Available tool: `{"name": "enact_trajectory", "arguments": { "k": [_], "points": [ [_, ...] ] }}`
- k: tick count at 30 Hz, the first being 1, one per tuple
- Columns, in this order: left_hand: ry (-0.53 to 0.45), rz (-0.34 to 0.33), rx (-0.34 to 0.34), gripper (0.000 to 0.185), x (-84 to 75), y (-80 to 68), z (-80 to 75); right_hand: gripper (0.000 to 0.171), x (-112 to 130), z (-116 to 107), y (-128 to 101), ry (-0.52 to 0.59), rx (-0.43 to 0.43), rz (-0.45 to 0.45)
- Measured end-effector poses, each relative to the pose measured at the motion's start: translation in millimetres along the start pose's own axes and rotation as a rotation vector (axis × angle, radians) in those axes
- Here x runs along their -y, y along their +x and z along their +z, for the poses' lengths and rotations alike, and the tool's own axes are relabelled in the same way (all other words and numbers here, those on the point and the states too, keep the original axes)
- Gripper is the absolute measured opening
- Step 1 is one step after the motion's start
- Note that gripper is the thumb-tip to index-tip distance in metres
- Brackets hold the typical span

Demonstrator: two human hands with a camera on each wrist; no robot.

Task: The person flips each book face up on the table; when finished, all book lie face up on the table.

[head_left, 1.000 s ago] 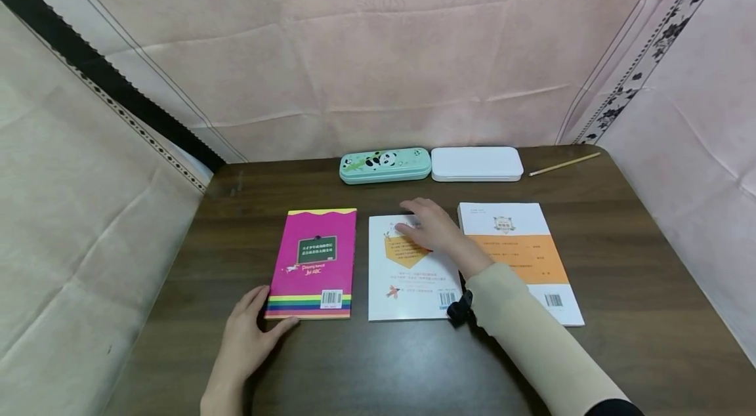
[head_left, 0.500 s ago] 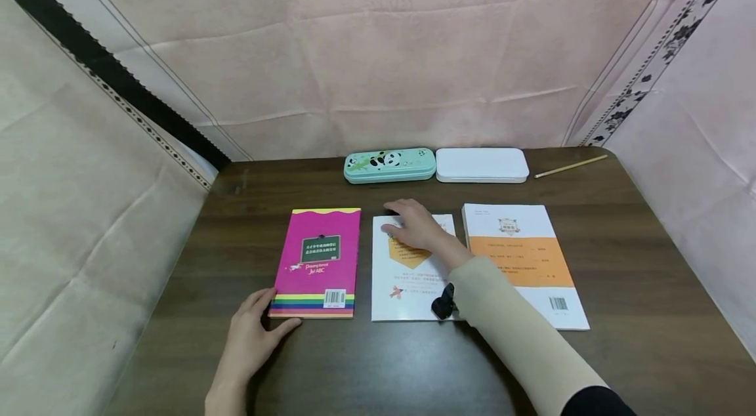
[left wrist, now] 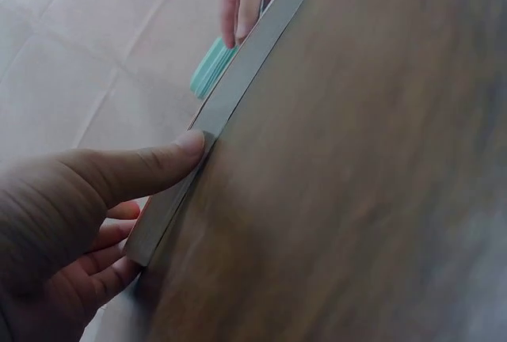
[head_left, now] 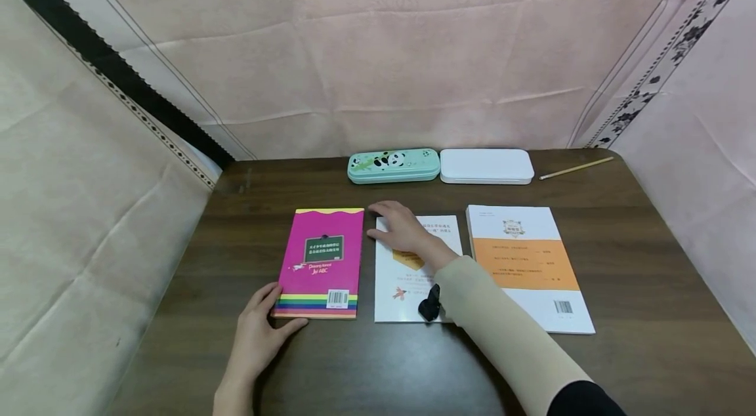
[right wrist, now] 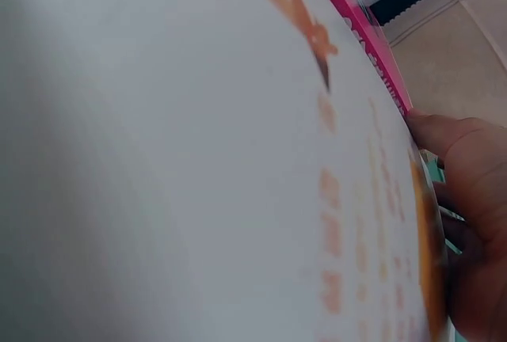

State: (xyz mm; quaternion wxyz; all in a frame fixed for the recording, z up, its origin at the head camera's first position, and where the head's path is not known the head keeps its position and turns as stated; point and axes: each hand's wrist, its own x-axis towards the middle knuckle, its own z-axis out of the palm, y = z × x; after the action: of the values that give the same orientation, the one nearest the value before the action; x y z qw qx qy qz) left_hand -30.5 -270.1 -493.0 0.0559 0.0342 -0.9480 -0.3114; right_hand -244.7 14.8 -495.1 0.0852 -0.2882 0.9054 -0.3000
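Three books lie side by side on the dark wooden table [head_left: 620, 271]. My left hand [head_left: 273, 311] rests at the near left corner of the pink book [head_left: 321, 258]. Its thumb [left wrist: 170, 160] lies against the book's near edge [left wrist: 238, 89], its fingers beside the corner. My right hand [head_left: 390, 222] lies flat on the far left part of the middle white book [head_left: 407, 288], fingers reaching its left edge. Its thumb [right wrist: 444, 132] sits at the gap beside the pink book [right wrist: 372, 41]. The white and orange book [head_left: 525, 258] on the right is untouched.
A mint green panda pencil case [head_left: 394, 165] and a white case [head_left: 486, 165] lie end to end at the table's far edge. A pencil [head_left: 575, 167] lies at the far right corner. Pink cloth walls close in the table on three sides.
My right hand has slid left across the white book, from its far middle to its far left corner. My left hand has stayed at the pink book's corner.
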Motion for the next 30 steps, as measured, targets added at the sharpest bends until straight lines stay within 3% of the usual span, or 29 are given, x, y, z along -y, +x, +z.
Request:
{"name": "enact_trajectory", "arguments": {
  "k": [6, 12, 18, 23, 30],
  "points": [
    [-0.032, -0.050, -0.004, 0.089, -3.0, 0.2, 2.5, 0.069, 9.5, 3.1, 3.0, -0.080, 0.085, -0.026],
    [-0.038, -0.104, 0.027, 0.092, -6.3, 1.0, 2.8, 0.068, 14.7, 4.1, 2.4, -0.045, 0.151, -0.022],
    [-0.030, -0.109, 0.035, 0.091, -7.1, 1.7, 3.1, 0.055, 14.8, 2.1, 5.1, 0.116, 0.066, -0.012],
    [-0.020, -0.096, 0.043, 0.091, -4.4, 1.6, 2.8, 0.055, 14.6, 1.6, 5.3, 0.260, 0.007, -0.034],
    [-0.015, -0.033, 0.077, 0.092, 0.7, -0.8, -0.3, 0.054, 12.5, -0.2, 5.0, 0.247, -0.057, -0.090]
  ]
}}
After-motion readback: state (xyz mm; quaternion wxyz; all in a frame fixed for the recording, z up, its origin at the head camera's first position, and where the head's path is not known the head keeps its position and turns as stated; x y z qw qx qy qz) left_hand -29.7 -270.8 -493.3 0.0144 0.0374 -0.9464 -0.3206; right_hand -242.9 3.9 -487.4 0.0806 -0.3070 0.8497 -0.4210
